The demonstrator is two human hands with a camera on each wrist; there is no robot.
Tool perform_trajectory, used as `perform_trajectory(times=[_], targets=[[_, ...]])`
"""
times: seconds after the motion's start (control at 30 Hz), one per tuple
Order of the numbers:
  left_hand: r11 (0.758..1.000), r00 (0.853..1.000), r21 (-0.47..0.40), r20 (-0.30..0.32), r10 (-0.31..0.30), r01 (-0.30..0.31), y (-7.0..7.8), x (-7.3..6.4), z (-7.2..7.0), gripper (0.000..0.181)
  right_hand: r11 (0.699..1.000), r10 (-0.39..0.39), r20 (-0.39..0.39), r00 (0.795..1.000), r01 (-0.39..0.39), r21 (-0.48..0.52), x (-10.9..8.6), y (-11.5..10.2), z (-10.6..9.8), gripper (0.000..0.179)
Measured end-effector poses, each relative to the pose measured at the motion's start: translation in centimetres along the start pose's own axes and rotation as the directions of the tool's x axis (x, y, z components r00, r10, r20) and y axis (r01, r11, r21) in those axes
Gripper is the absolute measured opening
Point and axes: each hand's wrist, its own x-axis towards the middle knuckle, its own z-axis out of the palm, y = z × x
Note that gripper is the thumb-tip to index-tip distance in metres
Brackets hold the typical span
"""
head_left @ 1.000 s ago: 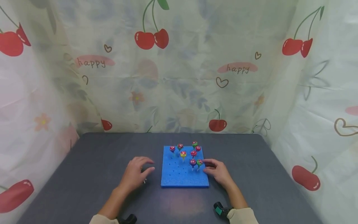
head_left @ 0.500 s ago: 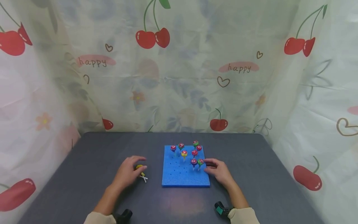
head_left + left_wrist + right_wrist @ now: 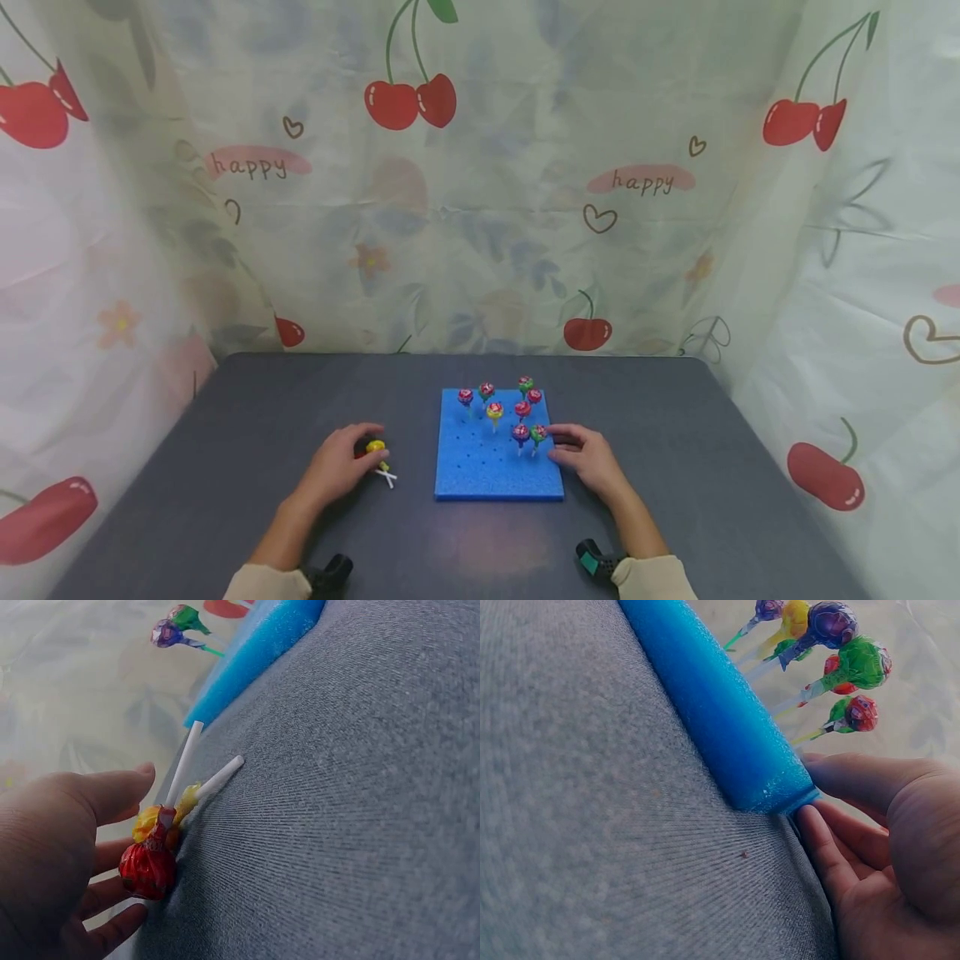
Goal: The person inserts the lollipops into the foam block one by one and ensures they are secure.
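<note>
Beside my left hand [image 3: 337, 460] two wrapped lollipops lie together on the grey table, one yellow [image 3: 376, 447] and one red [image 3: 148, 871]. Their white sticks cross and point away from the palm. The left fingers are loosely spread behind the candy heads, with the thumb above, apart from the sticks. My right hand [image 3: 585, 454] holds the right edge of a blue foam board [image 3: 480, 482], thumb at its top and fingers against its side. Several lollipops stand upright in the board, among them a purple one [image 3: 832, 624] and a green one [image 3: 864, 663] near that hand.
Several small holes dot the front and left of the board. A grey cloth covers the table [image 3: 270, 400]. A curtain [image 3: 480, 275] printed with cherries surrounds the back and sides. Dark straps with devices [image 3: 596, 560] sit at the wrists.
My left hand has drawn back to the left, away from the board, and the yellow lollipop and crossed sticks show more fully. The right hand stays at the board's edge.
</note>
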Motion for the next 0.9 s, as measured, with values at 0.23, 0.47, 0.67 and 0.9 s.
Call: perform_trajectory(times=[0.23,0.47,0.67,0.9], targets=[[1.0,1.0,0.0,-0.016,0.012,-0.012,-0.15,0.25,0.2,0.037,1.0,0.001,-0.001,1.0,-0.001,0.007,0.07,0.2,-0.04,0.035],[1.0,1.0,-0.007,-0.029,0.0,0.0,-0.2,0.34,0.36,0.036,1.0,0.0,-0.005,1.0,0.0,0.012,0.07,0.1,-0.03,0.035],[1.0,0.999,-0.015,-0.049,-0.008,0.008,-0.1,0.25,0.53,0.034,1.0,-0.004,-0.006,1.0,0.004,0.007,0.08,0.11,-0.05,0.035],[1.0,0.998,-0.005,-0.06,-0.01,0.01,-0.08,0.13,0.59,0.032,1.0,-0.004,-0.003,1.0,0.004,0.006,0.1,0.11,-0.08,0.035]])
